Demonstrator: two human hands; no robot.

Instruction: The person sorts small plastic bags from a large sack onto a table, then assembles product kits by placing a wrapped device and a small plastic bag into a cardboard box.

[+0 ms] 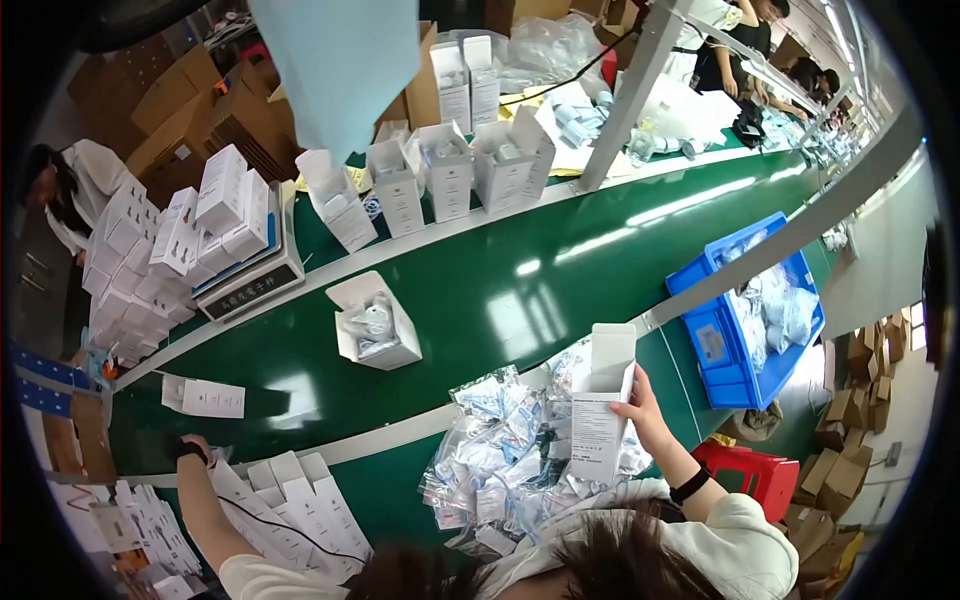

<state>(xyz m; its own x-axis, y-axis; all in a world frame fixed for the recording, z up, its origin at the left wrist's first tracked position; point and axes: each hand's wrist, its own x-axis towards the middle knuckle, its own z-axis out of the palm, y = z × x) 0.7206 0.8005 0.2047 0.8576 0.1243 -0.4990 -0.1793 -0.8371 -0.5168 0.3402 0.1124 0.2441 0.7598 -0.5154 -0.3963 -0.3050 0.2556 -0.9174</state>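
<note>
My right hand grips a tall white carton by its side, above a pile of clear plastic bags with pale blue and white parts in them. The carton's top flap stands up; how full it is cannot be seen. At the left, my left hand is by the work surface's edge, near a row of open white cartons. Its fingers are too small and hidden to read. A filled open carton stands on the green belt, and another white carton lies on its side.
Open filled cartons line the far ledge. White boxes are stacked on and around a scale at the left. A blue crate of bagged parts and a red stool are at the right. Several people are farther back.
</note>
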